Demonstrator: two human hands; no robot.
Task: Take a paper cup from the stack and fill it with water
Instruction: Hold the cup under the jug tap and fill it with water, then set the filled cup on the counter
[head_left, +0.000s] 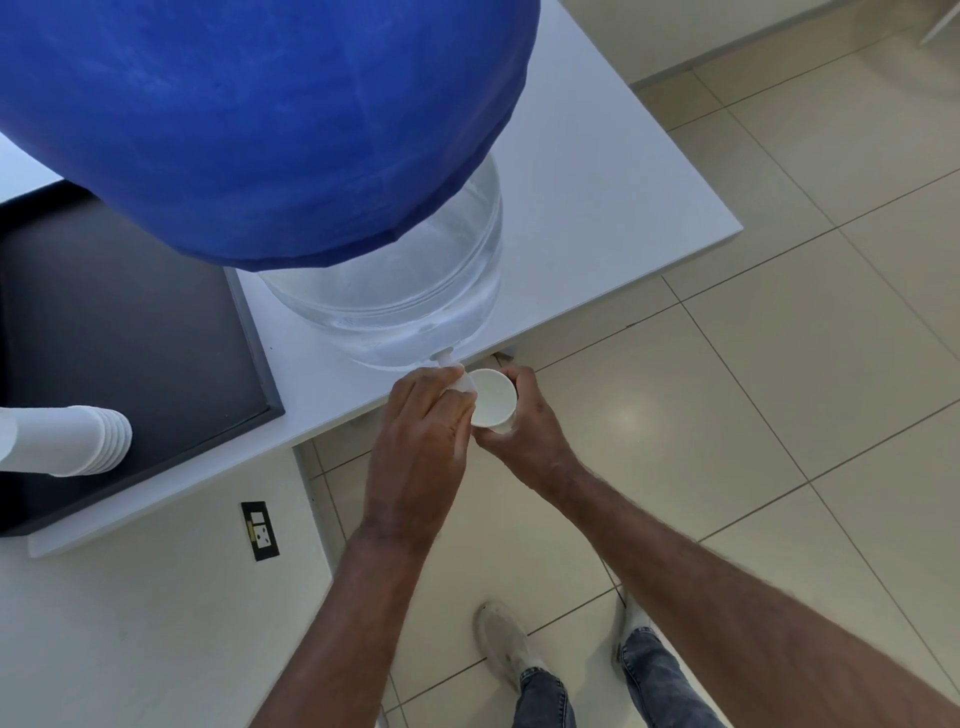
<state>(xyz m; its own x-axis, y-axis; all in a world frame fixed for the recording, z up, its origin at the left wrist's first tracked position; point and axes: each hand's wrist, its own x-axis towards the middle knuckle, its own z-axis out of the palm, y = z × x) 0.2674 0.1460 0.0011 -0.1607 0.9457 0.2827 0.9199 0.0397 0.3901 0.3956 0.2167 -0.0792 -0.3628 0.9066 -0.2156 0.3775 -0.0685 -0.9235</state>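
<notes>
Paper cup (492, 399) in right hand (524, 431)

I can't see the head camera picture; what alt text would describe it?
A person's right hand holds a white paper cup under the white tap of a clear water jug with a blue cover, while the left hand grips the tap. A stack of white paper cups lies on a black tray to the left.

One water jug (405, 291) under one blue cover (249, 124), one white tap (457, 376). One paper cup (493, 400) out, one stack of cups (67, 441), one black tray (130, 338), two hands, two shoes.
</notes>
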